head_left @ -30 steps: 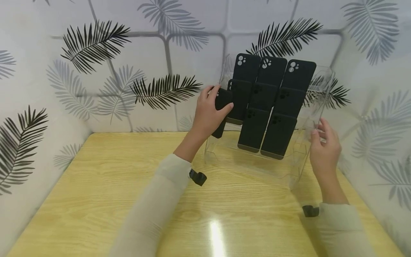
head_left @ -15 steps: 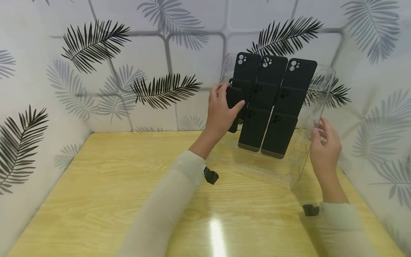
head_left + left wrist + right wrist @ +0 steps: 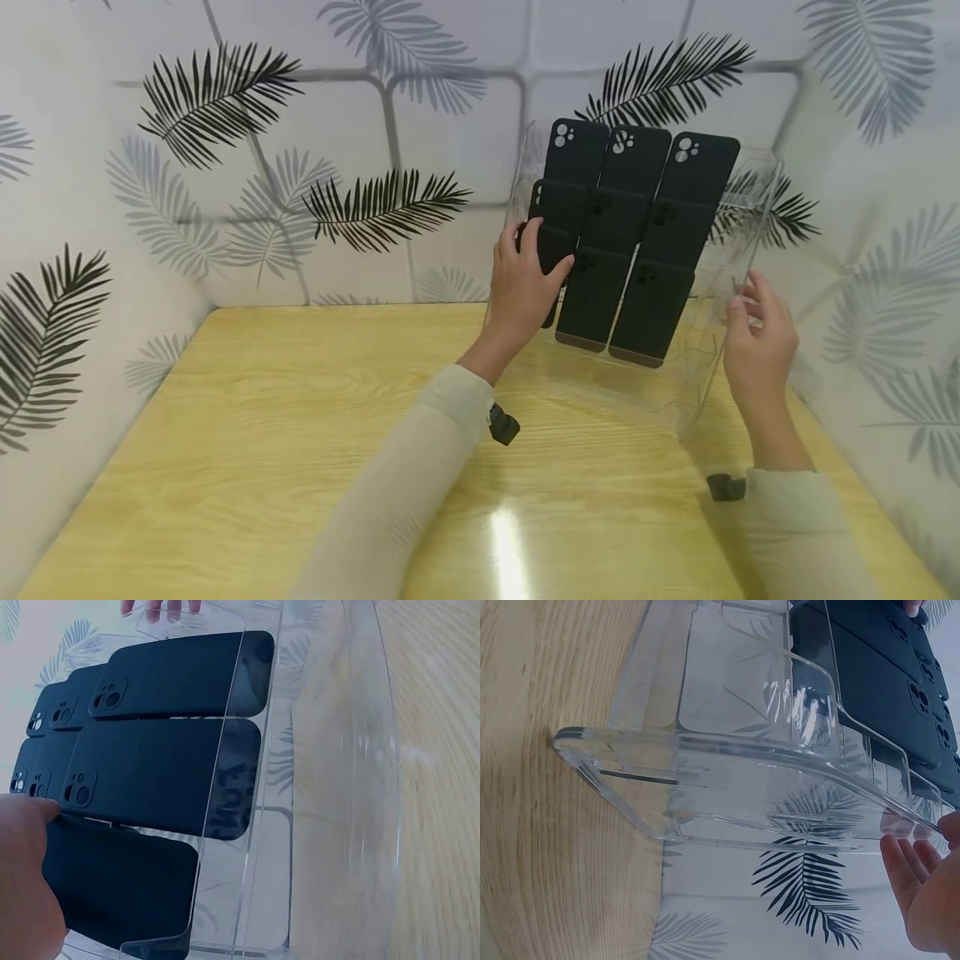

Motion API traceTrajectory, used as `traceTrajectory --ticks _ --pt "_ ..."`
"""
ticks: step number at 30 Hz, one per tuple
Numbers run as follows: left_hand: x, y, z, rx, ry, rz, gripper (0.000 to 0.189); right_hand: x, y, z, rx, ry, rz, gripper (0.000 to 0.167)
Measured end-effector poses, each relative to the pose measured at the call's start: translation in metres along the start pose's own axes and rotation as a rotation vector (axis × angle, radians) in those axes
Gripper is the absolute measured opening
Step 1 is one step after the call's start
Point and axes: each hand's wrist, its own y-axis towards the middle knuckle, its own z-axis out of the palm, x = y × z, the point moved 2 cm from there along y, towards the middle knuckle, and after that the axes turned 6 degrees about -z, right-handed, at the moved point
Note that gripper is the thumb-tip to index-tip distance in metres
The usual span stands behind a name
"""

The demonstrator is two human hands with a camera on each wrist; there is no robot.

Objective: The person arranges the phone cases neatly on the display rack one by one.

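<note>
My left hand (image 3: 517, 287) holds a black phone case (image 3: 555, 248) by its sides at the bottom left of a clear plastic display stand (image 3: 742, 754). In the left wrist view the lower end of this phone case (image 3: 124, 877) lies at the stand's clear front lip, and its camera end is hidden by the hand. Beside it, two black phone cases (image 3: 592, 300) stand in the lowest row, leaning back. Two more rows of cases rise behind them. My right hand (image 3: 761, 342) pinches the stand's right side edge between thumb and fingers.
The stand rests on a yellow wood-grain table (image 3: 300, 433). Close behind it rises a pale wall (image 3: 435, 142) with a leaf pattern, and another patterned wall (image 3: 892, 317) runs along the right. A dark wrist camera (image 3: 504, 425) sticks out from the left sleeve.
My left hand has carried the phone case right, in front of the stand's left column, then lowered it toward the bottom row. The right hand has stayed on the stand's edge.
</note>
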Motion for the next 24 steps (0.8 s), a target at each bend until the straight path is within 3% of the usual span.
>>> traceTrajectory --ticks 10,18,24 --pt "-0.001 -0.005 0.012 -0.102 0.092 0.038 0.068 0.0 0.0 -0.001 -0.008 0.015 -0.004 0.042" --pt "0.003 -0.01 0.019 -0.12 0.169 0.039 0.066 0.001 0.0 -0.001 -0.008 0.023 0.002 0.041" --pt "0.006 -0.013 0.021 -0.12 0.142 0.014 0.067 0.0 0.001 0.0 -0.01 0.02 0.002 0.042"
